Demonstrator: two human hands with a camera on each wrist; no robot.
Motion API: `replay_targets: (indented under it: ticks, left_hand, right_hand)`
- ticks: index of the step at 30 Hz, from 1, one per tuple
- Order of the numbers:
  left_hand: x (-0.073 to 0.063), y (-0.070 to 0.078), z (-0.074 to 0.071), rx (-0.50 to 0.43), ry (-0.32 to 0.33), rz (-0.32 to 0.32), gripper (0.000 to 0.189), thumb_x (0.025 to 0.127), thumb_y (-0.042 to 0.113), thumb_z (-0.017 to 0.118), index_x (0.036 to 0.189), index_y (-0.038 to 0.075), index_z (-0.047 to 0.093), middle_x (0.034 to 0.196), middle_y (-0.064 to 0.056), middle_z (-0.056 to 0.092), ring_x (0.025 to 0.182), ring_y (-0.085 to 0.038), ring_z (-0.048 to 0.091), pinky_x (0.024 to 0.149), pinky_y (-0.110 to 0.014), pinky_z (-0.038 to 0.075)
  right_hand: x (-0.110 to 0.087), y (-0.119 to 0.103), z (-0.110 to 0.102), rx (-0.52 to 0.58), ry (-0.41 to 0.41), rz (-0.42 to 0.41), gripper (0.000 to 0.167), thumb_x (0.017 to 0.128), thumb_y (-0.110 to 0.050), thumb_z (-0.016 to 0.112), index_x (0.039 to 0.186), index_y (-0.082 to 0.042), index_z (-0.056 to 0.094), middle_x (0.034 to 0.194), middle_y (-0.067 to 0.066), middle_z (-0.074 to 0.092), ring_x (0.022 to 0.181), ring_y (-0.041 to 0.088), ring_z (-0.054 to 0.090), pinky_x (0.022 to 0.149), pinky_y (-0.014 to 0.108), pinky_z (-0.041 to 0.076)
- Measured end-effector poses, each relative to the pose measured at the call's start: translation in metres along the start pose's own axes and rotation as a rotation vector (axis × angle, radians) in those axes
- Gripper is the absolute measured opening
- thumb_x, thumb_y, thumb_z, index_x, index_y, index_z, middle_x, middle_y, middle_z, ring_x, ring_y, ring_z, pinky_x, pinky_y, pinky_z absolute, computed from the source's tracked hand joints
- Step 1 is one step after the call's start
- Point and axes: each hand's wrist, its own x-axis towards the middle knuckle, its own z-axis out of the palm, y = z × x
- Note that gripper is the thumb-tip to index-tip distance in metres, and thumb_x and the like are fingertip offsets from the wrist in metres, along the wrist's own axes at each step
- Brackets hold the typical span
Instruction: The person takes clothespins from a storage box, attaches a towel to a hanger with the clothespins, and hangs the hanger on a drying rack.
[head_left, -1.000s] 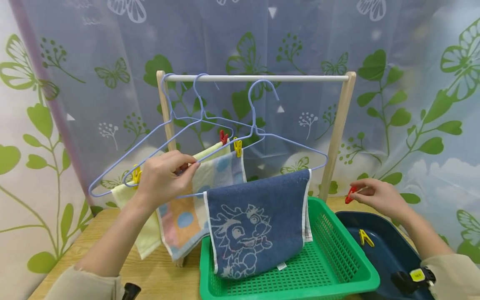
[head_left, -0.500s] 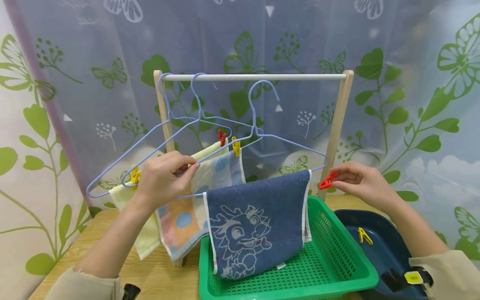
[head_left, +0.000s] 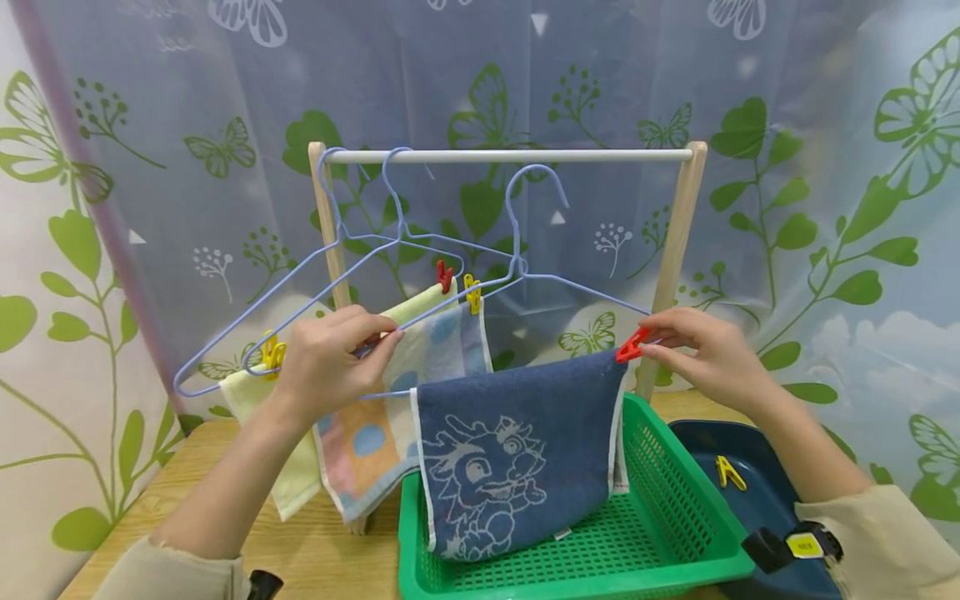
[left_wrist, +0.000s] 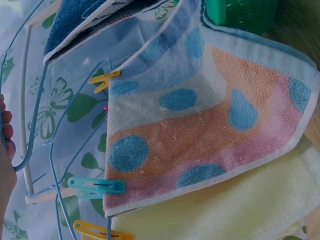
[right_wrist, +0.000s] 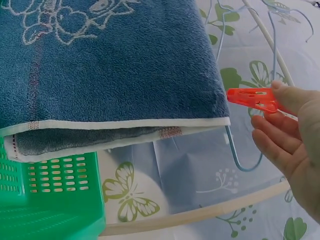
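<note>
A dark blue towel (head_left: 517, 450) with a white cartoon figure hangs folded over the lower bar of a light blue hanger (head_left: 577, 287). My left hand (head_left: 333, 354) pinches that hanger's left arm. Between thumb and fingers of my right hand (head_left: 708, 354) is a red clothespin (head_left: 632, 344), its tip at the towel's upper right corner. In the right wrist view the clothespin (right_wrist: 252, 98) points at the towel's edge (right_wrist: 222, 107). Behind hang a spotted towel (left_wrist: 175, 120) and a pale yellow towel (left_wrist: 240, 200), each on its own hanger, held by clothespins.
A wooden rack with a white rod (head_left: 585, 156) carries the two rear hangers. Below the blue towel stands a green basket (head_left: 720, 533). Right of it, a dark basin (head_left: 693, 433) holds a yellow clothespin (head_left: 730, 473). A patterned curtain (head_left: 225, 100) hangs behind.
My right hand has brought the red clothespin left from above the basin to the blue towel's corner. The held hanger has shifted slightly right; my left hand keeps its grip.
</note>
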Motion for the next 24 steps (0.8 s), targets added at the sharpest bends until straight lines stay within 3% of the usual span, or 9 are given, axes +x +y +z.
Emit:
replay_targets:
  ticks: [3,8,24]
  left_hand:
    - [0.0000,0.0002,0.0004,0.000,-0.004,0.010,0.007,0.068,-0.003,0.070,0.070,0.004,0.068,0.060,-0.001,0.060,0.046,-0.006,0.048,0.041,-0.018,0.039]
    - [0.0005,0.0005,0.0005,-0.003,-0.008,0.021,0.006,0.069,-0.002,0.069,0.070,0.004,0.068,0.060,-0.001,0.059,0.046,-0.007,0.048,0.041,-0.018,0.038]
    - [0.0014,0.0025,0.0010,0.005,0.005,0.030,0.005,0.069,-0.002,0.068,0.070,0.003,0.068,0.058,-0.001,0.057,0.045,-0.007,0.046,0.040,-0.018,0.036]
  right_hand:
    - [0.0022,0.0025,0.0035,-0.051,0.041,-0.091,0.028,0.080,-0.012,0.071,0.102,0.003,0.065,0.091,0.008,0.064,0.077,0.006,0.063,0.070,0.011,0.048]
    - [0.0049,0.0030,0.0061,-0.089,0.094,-0.152,0.049,0.086,-0.041,0.055,0.101,0.004,0.065,0.089,0.009,0.064,0.073,0.008,0.063,0.066,0.010,0.048]
    - [0.0063,0.0030,0.0066,-0.197,0.142,-0.279,0.031,0.092,-0.028,0.053,0.088,0.000,0.066,0.087,0.008,0.065,0.076,0.017,0.060,0.070,0.014,0.045]
